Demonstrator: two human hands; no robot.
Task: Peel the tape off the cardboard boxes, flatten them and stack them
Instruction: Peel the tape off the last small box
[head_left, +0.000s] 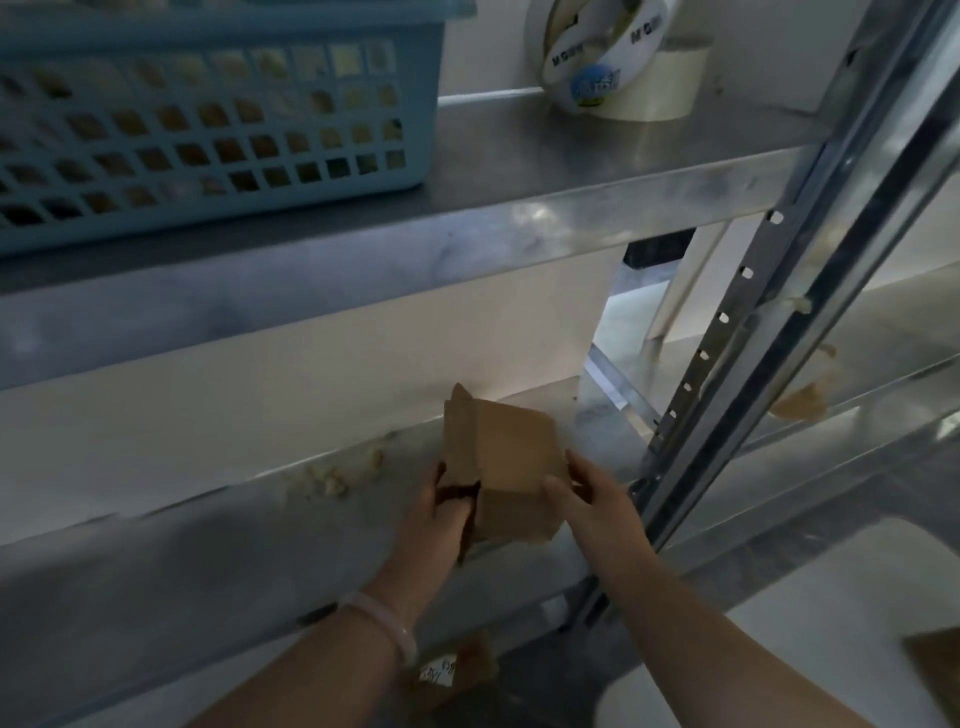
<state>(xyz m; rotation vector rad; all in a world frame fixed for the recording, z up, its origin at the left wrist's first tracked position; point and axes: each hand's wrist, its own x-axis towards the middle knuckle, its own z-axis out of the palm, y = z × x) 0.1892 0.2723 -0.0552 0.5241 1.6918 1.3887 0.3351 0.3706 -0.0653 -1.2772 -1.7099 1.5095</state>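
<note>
Both hands, left hand and right hand, are gripping a small cardboard box on a metal shelf.

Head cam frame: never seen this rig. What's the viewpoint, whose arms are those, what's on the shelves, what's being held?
There is no robot here. One wide-angle camera sits on a person's head and looks forward and down, so the two bare arms entering from the bottom are the wearer's own. The left hand and right hand together grip a small brown cardboard box, partly folded, over the lower metal shelf. Pale crumpled scraps, perhaps peeled tape, lie on that shelf. The upper shelf carries a blue plastic basket and tape rolls. A bracelet is on the left wrist.
</note>
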